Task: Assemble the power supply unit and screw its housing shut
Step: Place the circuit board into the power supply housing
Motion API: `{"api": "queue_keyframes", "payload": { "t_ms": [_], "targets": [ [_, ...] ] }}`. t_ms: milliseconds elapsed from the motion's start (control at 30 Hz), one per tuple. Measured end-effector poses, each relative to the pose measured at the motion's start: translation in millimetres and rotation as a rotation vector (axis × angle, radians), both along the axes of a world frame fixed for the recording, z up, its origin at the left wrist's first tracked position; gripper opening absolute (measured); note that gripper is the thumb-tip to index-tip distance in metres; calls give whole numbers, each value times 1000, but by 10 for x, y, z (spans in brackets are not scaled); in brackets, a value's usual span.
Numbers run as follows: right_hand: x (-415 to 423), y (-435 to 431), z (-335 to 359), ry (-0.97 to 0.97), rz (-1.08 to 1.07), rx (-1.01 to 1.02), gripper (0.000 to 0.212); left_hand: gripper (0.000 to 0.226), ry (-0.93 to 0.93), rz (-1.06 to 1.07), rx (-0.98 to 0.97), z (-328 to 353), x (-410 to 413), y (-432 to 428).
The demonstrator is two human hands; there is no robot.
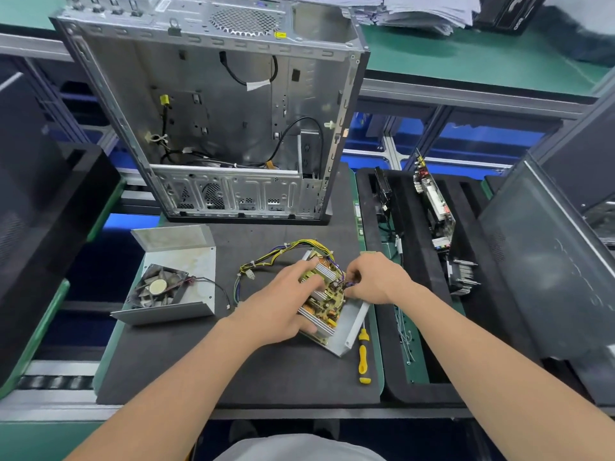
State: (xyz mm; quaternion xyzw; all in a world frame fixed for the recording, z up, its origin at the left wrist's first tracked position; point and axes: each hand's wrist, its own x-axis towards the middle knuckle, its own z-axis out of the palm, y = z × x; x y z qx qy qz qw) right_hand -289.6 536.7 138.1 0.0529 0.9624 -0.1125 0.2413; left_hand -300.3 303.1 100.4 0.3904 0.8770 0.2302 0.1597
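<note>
The power supply's circuit board (327,302), yellow with silver heat sinks and copper coils, sits tilted in the lower half of the metal housing (352,322) on the black mat. My left hand (283,302) grips the board from the left, fingers curled over the heat sinks. My right hand (374,277) pinches wires at the board's right edge. A bundle of yellow and black cables (283,252) trails from the board toward the back left. The housing's other half (179,261) lies at the left with the fan (158,287) in it. A yellow-handled screwdriver (363,356) lies right of the housing.
An open computer case (213,111) stands behind the work spot. A black foam tray (412,261) at the right holds upright circuit boards and parts. Dark side panels lean at the far left and far right. Stacked papers (422,10) lie on the green bench behind.
</note>
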Motion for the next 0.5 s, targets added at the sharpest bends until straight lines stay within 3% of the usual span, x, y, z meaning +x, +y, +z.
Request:
{"api": "queue_keyframes", "payload": {
  "t_ms": [133,267,367,500],
  "targets": [
    [28,-34,20,162,-103,-181,18,72,-72,42,127,-8,7,-44],
    [-14,-45,69,158,-45,-258,24,79,-57,132,150,-15,78,-54],
    [-48,14,140,150,-3,-352,29,93,122,241,27,-23,234,-6],
    [-98,82,217,281,-230,-277,29,78,264,363,56,-45,409,33]
  ]
}}
